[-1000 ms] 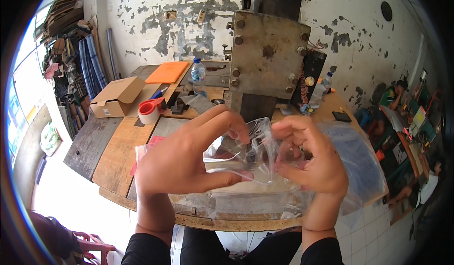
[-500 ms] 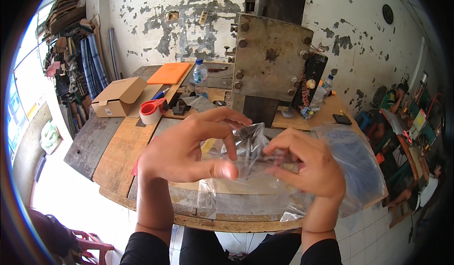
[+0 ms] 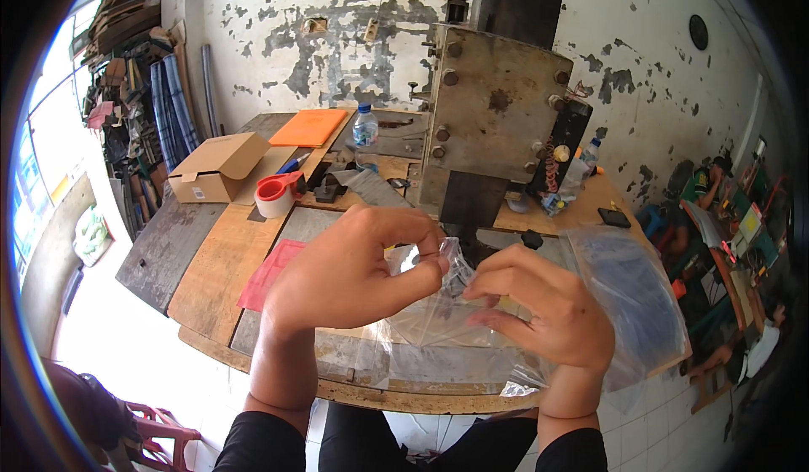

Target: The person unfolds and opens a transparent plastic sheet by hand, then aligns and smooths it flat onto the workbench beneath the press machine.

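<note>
Scuffed wood forms the tabletop (image 3: 198, 278), above whose near middle the left hand (image 3: 350, 270) holds clear plastic film (image 3: 455, 263), fingers clamped on it; the right hand's (image 3: 552, 308) fingers stand apart just beside it. Farther left sit a tape roll (image 3: 274, 206) and cardboard box (image 3: 202, 184); a bolted metal machine (image 3: 497, 114) rises before a peeling wall (image 3: 645, 59).

Wooden tbl (image 3: 202, 278) is carrying cardbd box (image 3: 211, 168), orange folder (image 3: 308, 127), red tape dispenser (image 3: 275, 188) & red sheet (image 3: 268, 278) on L; water btl (image 3: 365, 126) is standing twd back; clear plastic sheets (image 3: 632, 299) are lying on R, clear film (image 3: 447, 362) nr front edge.
</note>
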A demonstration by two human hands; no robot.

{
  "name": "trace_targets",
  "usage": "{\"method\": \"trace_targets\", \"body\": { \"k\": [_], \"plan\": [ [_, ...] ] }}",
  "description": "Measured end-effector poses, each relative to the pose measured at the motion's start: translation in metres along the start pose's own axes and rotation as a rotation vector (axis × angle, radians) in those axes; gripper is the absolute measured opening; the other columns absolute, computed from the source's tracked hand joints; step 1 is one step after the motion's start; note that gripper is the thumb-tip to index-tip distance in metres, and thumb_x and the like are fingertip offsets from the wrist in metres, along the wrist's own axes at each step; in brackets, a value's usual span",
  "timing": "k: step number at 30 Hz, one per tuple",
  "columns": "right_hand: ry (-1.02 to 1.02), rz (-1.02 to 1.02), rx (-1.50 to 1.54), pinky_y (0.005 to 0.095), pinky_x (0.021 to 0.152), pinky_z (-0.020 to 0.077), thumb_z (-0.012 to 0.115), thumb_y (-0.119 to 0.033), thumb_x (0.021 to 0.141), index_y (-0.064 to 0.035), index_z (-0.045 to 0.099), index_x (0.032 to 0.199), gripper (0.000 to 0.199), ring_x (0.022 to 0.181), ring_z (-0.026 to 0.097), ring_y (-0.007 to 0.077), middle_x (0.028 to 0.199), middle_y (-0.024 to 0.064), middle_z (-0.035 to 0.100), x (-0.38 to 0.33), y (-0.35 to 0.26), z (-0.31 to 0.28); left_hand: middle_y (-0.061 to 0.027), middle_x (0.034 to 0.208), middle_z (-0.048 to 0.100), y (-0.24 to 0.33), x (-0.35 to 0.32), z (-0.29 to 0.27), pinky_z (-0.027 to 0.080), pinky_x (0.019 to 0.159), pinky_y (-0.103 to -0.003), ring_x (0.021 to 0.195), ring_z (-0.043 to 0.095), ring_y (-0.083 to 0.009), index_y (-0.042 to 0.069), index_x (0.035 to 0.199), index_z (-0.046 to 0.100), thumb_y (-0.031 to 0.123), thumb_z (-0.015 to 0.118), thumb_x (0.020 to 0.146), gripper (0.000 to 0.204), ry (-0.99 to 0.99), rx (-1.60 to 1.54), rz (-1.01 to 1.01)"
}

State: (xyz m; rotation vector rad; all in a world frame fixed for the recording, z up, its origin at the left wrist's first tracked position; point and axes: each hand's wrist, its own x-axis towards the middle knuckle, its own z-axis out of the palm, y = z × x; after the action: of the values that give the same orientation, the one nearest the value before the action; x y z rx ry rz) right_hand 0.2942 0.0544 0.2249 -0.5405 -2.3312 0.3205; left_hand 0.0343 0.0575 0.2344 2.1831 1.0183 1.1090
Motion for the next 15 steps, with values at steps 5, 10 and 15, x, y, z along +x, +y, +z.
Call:
{"method": "trace_targets", "body": {
  "k": [5,10,15],
  "plan": [
    [0.023,-0.011,-0.045,0.0390,0.079,0.0561,0.086,-0.003,0.080,-0.0050,0.072,0.106,0.030,0.089,0.070,0.0285,0.105,0.0090,0.067,0.000,0.001,-0.002,-0.0163,0.097,0.076,0.011,0.001,0.002,0.052,0.085,-0.037,0.093,0.070,-0.0253,-0.004,0.080,0.067,0.013,0.078,0.090,0.022,0.006,0.018,-0.008],
    [0.035,-0.010,-0.010,0.0373,0.076,0.0572,0.087,-0.005,0.081,-0.0047,0.071,0.106,0.030,0.085,0.070,0.0286,0.105,0.0097,0.068,0.001,0.003,-0.002,-0.0161,0.099,0.076,0.005,0.003,0.005,0.053,0.085,-0.036,0.095,0.071,-0.0246,-0.004,0.078,0.067,0.012,0.079,0.091,0.024,0.027,0.047,0.066],
    [0.068,0.012,0.007,0.0316,0.072,0.0576,0.089,-0.007,0.082,-0.0026,0.070,0.103,0.030,0.083,0.070,0.0196,0.104,0.0086,0.070,0.002,0.002,-0.009,-0.0128,0.087,0.072,-0.013,0.008,0.009,0.053,0.067,-0.035,0.077,0.068,-0.0247,-0.005,0.082,0.069,0.010,0.068,0.098,0.022,0.155,0.001,0.311]
  ]
}}
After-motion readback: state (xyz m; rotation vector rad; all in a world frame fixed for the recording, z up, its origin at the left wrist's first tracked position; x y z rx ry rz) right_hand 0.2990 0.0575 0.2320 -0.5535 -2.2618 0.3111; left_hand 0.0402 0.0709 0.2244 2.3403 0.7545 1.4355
